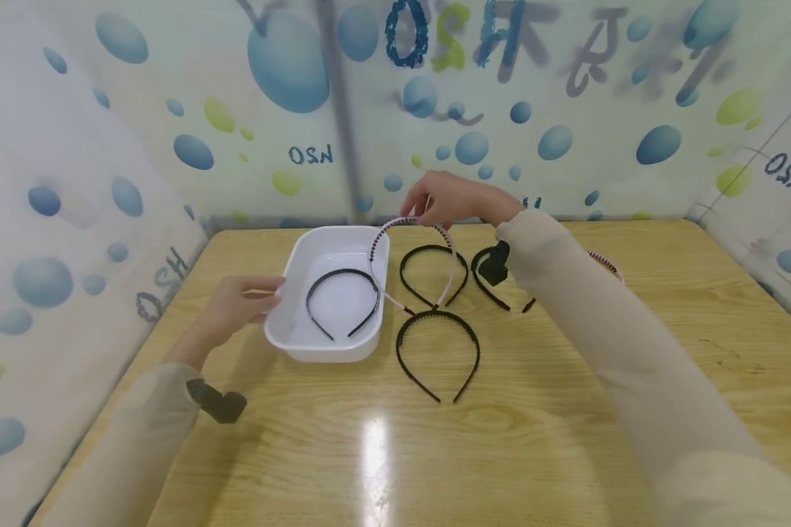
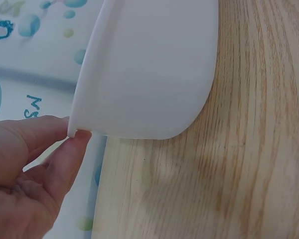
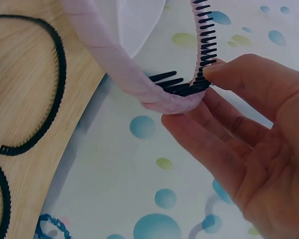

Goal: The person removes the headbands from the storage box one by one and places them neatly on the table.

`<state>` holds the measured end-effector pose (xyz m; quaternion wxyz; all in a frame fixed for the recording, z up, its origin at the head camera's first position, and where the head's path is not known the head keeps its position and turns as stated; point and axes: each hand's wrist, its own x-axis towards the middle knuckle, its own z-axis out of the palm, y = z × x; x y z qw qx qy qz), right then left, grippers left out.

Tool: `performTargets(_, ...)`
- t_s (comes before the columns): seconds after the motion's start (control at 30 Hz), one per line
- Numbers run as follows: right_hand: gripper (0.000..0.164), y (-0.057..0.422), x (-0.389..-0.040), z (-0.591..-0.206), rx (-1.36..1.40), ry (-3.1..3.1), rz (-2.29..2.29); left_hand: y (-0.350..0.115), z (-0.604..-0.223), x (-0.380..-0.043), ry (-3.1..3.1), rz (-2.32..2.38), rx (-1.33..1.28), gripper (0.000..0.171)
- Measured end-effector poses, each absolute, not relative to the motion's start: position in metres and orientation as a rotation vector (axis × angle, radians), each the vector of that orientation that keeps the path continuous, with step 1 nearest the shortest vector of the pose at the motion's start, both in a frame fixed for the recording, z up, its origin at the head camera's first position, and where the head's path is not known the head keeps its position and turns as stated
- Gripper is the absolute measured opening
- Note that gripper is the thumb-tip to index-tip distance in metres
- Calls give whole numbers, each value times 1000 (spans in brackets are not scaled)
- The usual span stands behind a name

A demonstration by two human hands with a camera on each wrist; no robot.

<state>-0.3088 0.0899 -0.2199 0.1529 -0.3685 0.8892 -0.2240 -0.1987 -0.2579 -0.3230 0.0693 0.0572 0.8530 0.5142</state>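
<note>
My left hand [image 1: 234, 307] pinches the left rim of a white plastic tub [image 1: 329, 354] between thumb and fingers, as the left wrist view shows up close. Inside the tub lies a black headband [image 1: 343, 271]. With thumb and fingertips, my right hand [image 1: 451, 199] holds a pale pink headband [image 3: 109, 59] by the top of its arch. Black comb teeth line its inner side. It hangs with its ends down, beside the tub's right rim. Just below those ends, a black toothed headband [image 1: 437, 314] lies on the table.
Another black headband [image 1: 435, 248] lies behind the pink one. Farther right, a black headband [image 1: 491, 296] is partly hidden by the right wrist, and a toothed headband [image 1: 605, 262] shows behind the sleeve. A patterned curtain [image 1: 382, 132] stands behind the wooden table [image 1: 488, 454].
</note>
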Motion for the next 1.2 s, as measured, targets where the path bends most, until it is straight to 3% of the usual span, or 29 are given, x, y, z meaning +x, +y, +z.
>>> performTargets(1.2,26,209,-273,-275,-924,2576,-670,-253,-318,-197,2601,1462,152,40)
